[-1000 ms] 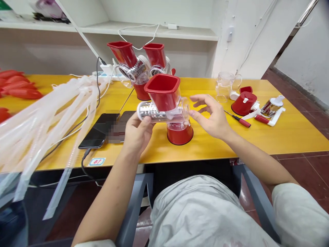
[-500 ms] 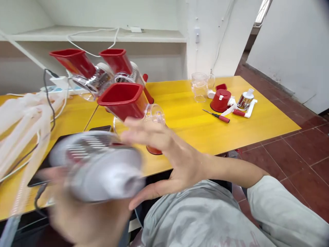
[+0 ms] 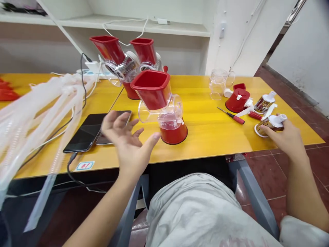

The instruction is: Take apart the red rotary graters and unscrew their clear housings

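Note:
My left hand (image 3: 128, 144) hovers palm up with its fingers spread, left of a rotary grater (image 3: 161, 109) that has a red hopper, a clear body and a red base. Nothing is in that hand. At the table's right end, my right hand (image 3: 288, 137) is wrapped round a metal grater drum (image 3: 269, 125) with white plastic ends. A second grater drum (image 3: 264, 103) lies just behind it. Left of the drums are a red grater base (image 3: 239, 99), a white crank with a red handle (image 3: 254, 115) and a red-handled screwdriver (image 3: 238, 119).
Two more assembled graters (image 3: 109, 49) stand at the back. A clear grater body (image 3: 218, 82) is near the wall. Two phones (image 3: 86, 132) lie on the yellow table (image 3: 203, 133). Translucent plastic strips (image 3: 51, 103) and cables cover its left side.
The grater drum has moved from my left hand, in front of me, to the table's right end in my right hand. My left hand is now free. The view has shifted left.

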Demonstrator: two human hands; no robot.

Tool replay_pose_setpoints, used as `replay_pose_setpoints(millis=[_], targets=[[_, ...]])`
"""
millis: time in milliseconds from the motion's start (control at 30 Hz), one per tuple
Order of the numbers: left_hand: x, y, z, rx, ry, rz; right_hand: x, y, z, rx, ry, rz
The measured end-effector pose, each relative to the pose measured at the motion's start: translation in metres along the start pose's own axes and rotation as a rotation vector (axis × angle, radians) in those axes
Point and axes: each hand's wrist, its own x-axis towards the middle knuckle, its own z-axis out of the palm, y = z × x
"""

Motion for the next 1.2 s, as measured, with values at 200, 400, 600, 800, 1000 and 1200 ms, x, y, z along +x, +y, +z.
replay_pose_setpoints(millis=[200,400,600,800,1000,1200], targets=[[0.034,-0.049,0.022,-0.074,-0.203,-0.212,0.001,0.020,0.042,-0.002,0.240,0.253],[0.032,-0.040,0.050,-0.186,-0.204,-0.306,0.008,-0.048,0.025,0.100,0.489,0.137],[0.017,-0.030,0.065,-0.075,-0.319,-0.228,0.044,-0.167,0.044,0.643,0.169,-0.281],[0.021,-0.024,0.068,-0.118,-0.181,-0.146,0.108,-0.226,0.049,0.673,-0.120,-0.397],[0.059,-0.004,0.081,-0.107,-0.365,0.029,0.159,-0.278,0.025,0.420,-0.278,-0.618],[0.059,0.000,0.085,-0.034,-0.327,0.001,0.170,-0.266,0.010,0.401,-0.112,-0.494]])
